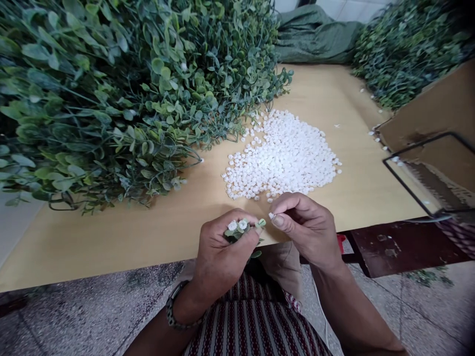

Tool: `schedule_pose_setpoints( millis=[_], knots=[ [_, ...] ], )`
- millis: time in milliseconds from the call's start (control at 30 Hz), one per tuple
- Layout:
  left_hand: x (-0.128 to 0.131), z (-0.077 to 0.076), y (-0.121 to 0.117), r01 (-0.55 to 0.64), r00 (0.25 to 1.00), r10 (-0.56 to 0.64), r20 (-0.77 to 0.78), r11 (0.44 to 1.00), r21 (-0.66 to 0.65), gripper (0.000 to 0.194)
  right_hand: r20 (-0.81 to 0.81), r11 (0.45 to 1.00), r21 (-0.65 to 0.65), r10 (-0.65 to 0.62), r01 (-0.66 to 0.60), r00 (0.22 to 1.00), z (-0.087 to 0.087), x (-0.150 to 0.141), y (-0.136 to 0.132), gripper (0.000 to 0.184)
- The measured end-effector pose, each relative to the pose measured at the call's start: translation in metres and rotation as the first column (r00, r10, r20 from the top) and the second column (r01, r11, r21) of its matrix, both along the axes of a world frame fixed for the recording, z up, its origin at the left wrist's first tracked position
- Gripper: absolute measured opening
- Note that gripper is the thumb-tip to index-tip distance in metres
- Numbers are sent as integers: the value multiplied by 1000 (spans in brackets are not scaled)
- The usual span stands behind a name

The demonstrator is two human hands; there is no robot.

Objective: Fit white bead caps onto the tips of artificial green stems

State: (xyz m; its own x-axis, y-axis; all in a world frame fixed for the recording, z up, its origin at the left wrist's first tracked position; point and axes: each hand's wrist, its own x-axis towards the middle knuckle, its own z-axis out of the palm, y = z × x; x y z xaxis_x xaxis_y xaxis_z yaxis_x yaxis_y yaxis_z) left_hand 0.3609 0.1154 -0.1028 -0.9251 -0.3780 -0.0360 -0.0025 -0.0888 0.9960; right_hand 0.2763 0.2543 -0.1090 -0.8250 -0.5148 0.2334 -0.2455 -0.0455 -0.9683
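My left hand [224, 252] is closed around a green artificial leaf sprig [233, 235], which carries two small white flower heads. One leafy tip [261, 223] sticks out between thumb and forefinger, pointing toward the other hand. Just to the right, my right hand [306, 225] pinches a tiny white flower head [272, 216] between thumb and fingertip, a short gap away from that tip. Beyond both hands a pile of loose white flower heads [289, 153] lies on the tan tabletop [148, 242].
A large heap of artificial greenery [129, 89] fills the table's left side. More greenery [408, 54] sits at the back right, near a cardboard box [434, 109] and a black wire frame [408, 185]. Green cloth [319, 37] lies along the back edge.
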Motion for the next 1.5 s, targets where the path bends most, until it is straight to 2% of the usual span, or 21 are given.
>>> schedule_pose_setpoints(
  millis=[100, 200, 333, 467, 767, 1167, 1333, 1500],
  knots=[
    [-5, 4, 3, 18, 1000, -20, -20, 998, -60, 6, 212, 993, -115, 48, -24, 976, -4, 2, 0, 10],
    [-9, 7, 5, 26, 998, -29, -55, 998, -62, 8, 333, 982, -190, 76, -12, 940, -6, 2, -2, 16],
    [-12, 10, 8, 47, 997, -50, -55, 998, -47, 12, 409, 964, -267, 99, 15, 907, -5, 2, -4, 19],
    [-14, 12, 11, 60, 998, -60, -28, 998, -21, 14, 417, 955, -296, 128, 1, 900, -7, 2, -4, 17],
    [-18, 10, 10, 70, 998, -70, 2, 997, -17, 14, 257, 958, -284, 114, -38, 960, -13, 6, -1, 7],
    [-19, 9, 10, 102, 995, -102, 3, 994, -31, 15, 83, 970, -241, 51, -30, 995, -12, 10, -2, 8],
    [-18, 7, 10, 99, 995, -99, 3, 994, -50, 17, -78, 981, -194, -27, 12, 997, -6, 13, -3, 15],
    [-17, 3, 10, 105, 994, -107, -20, 993, -62, 18, -279, 995, -99, -55, 28, 959, -8, 13, 2, 21]
  ],
)
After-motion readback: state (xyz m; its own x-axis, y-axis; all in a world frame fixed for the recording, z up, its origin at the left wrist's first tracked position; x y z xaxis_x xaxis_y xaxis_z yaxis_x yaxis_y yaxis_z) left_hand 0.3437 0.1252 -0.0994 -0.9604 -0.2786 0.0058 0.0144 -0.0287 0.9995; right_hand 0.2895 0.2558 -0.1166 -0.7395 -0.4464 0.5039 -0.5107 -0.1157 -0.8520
